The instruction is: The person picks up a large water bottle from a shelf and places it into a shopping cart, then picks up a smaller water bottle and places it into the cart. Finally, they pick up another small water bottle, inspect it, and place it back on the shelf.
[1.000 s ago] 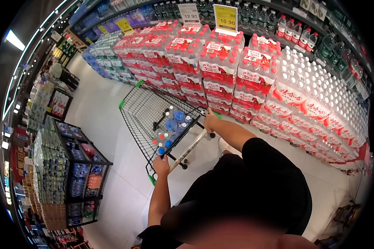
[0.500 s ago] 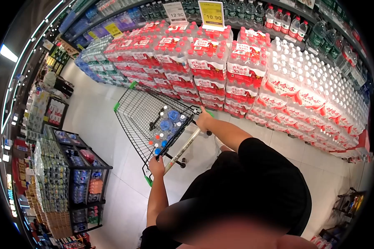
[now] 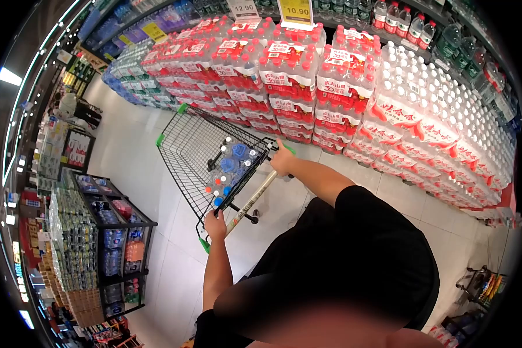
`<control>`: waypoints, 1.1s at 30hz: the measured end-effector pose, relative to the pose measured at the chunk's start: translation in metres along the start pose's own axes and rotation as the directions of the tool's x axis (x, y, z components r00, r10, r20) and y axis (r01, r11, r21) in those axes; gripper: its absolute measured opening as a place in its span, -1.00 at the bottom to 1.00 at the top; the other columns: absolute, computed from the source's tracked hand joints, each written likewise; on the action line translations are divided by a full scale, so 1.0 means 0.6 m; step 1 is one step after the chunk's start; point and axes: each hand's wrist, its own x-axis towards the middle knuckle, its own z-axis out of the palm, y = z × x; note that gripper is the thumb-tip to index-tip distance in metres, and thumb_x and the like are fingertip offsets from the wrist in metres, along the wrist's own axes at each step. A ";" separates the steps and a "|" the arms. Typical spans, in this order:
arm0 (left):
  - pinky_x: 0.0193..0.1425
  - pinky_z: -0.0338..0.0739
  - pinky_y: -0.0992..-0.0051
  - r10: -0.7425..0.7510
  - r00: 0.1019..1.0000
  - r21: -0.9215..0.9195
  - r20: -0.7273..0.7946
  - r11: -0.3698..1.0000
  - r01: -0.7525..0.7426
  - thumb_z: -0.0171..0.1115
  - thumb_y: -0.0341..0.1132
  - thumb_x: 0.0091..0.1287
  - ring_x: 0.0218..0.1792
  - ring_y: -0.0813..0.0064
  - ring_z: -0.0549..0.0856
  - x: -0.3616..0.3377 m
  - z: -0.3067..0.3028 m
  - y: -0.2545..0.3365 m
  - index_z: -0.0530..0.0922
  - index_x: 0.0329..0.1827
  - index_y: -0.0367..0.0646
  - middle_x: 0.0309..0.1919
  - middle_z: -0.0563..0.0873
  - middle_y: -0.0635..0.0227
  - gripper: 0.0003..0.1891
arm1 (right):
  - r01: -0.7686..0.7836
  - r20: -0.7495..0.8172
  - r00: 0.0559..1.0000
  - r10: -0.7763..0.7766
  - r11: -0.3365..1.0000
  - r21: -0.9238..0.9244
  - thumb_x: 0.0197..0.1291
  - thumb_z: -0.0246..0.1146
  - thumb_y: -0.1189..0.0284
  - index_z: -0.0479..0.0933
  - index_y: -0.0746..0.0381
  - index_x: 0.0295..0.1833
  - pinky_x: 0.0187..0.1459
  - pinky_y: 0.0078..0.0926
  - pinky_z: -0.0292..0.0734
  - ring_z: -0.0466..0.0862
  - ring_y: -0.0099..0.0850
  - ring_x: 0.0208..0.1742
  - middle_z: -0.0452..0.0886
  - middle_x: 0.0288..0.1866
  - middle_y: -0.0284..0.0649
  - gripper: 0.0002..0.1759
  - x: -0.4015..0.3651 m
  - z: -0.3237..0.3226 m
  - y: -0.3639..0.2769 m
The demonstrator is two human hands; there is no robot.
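A black wire shopping cart (image 3: 182,168) with green corner pieces stands in front of me. My left hand (image 3: 216,225) is closed round the near left end of its frame, beside the pale handle bar (image 3: 251,202). At the other end, my right hand (image 3: 282,159) grips the cart by the handle's right corner. Between them, at the cart's near end, sit several clear bottles (image 3: 232,165) with white, orange-red and blue caps. Parts of the fingers on both hands are hidden.
Along the far side rise shrink-wrapped red-labelled bottle packs (image 3: 290,72) and white-capped bottle packs (image 3: 414,122), close to the cart's right side. A black display rack (image 3: 122,223) stands left. Pale tiled floor (image 3: 177,255) runs between. A price sign (image 3: 296,11) tops the packs.
The cart, packs and rack all sit slightly higher in view. Both hands keep their hold on the cart, and the bottles stay inside it.
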 end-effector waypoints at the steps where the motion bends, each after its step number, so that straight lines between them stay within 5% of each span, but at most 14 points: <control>1: 0.09 0.48 0.09 0.004 1.000 0.011 -0.003 1.000 -0.004 0.21 -0.07 0.37 0.00 0.02 0.63 0.000 0.000 0.000 0.64 -0.01 -0.22 -0.12 0.73 0.11 -0.63 | 0.002 0.001 1.000 -0.002 1.000 -0.004 -0.01 0.27 0.33 0.74 0.14 -0.23 0.51 0.42 -0.33 0.74 -0.21 -0.07 0.73 -0.25 -0.23 -0.76 0.003 0.003 0.000; 13: 0.22 0.48 0.16 -0.054 0.998 0.027 -0.038 0.998 0.055 0.21 -0.09 0.38 0.10 0.05 0.62 -0.015 0.007 0.015 0.63 0.05 -0.22 -0.01 0.71 0.05 -0.62 | 0.067 -0.079 0.995 -0.064 0.997 0.041 0.02 0.25 0.38 0.75 0.14 -0.26 0.54 0.33 -0.38 0.73 -0.23 -0.04 0.75 -0.30 -0.20 -0.80 -0.011 0.012 0.017; 18: 0.22 0.48 0.18 -0.077 0.996 0.031 -0.049 0.996 0.078 0.24 -0.11 0.36 0.10 0.08 0.62 -0.040 0.003 0.041 0.66 0.01 -0.18 -0.01 0.71 0.14 -0.66 | 0.130 -0.121 0.985 -0.121 0.989 0.074 0.00 0.25 0.41 0.71 0.16 -0.41 0.54 0.31 -0.51 0.73 -0.23 -0.21 0.72 -0.38 -0.17 -0.86 -0.032 0.019 0.029; 21: 0.26 0.47 0.21 -0.118 0.993 0.012 -0.004 0.993 0.118 0.24 -0.11 0.37 0.13 0.03 0.60 -0.060 -0.002 0.066 0.63 0.06 -0.22 0.03 0.69 0.05 -0.62 | 0.213 -0.144 0.968 -0.205 0.976 0.048 -0.01 0.26 0.43 0.71 0.16 -0.36 0.52 0.18 0.00 0.74 -0.22 -0.23 0.72 -0.39 -0.15 -0.87 -0.044 0.030 0.047; 24: 0.23 0.48 0.20 -0.119 0.993 0.050 -0.016 0.992 0.120 0.23 -0.10 0.38 0.10 0.03 0.62 -0.078 0.018 0.079 0.63 0.05 -0.23 0.02 0.70 0.06 -0.62 | 0.230 -0.089 0.973 -0.215 0.944 0.237 0.01 0.27 0.44 0.70 0.18 -0.28 0.15 -0.08 0.56 0.76 -0.18 -0.23 0.73 -0.35 -0.11 -0.84 -0.044 0.064 0.068; 27: 0.25 0.47 0.20 -0.150 0.988 0.048 -0.032 0.987 0.151 0.20 -0.07 0.40 0.12 0.04 0.61 -0.095 0.024 0.104 0.65 0.04 -0.21 0.00 0.71 0.08 -0.62 | 0.284 -0.048 0.959 -0.281 0.932 0.226 0.03 0.27 0.45 0.69 0.19 -0.22 -0.23 -0.21 0.67 0.77 -0.14 -0.22 0.74 -0.30 -0.08 -0.82 -0.064 0.054 0.093; 33: 0.25 0.46 0.22 -0.195 0.981 -0.007 0.015 0.981 0.195 0.16 -0.06 0.43 0.13 0.09 0.61 -0.121 0.041 0.152 0.66 0.04 -0.18 0.03 0.71 0.12 -0.62 | 0.285 -0.009 0.957 -0.291 0.931 0.230 -0.02 0.32 0.41 0.72 0.16 -0.29 -0.18 -0.23 0.67 0.78 -0.17 -0.20 0.76 -0.25 -0.12 -0.85 -0.085 0.058 0.137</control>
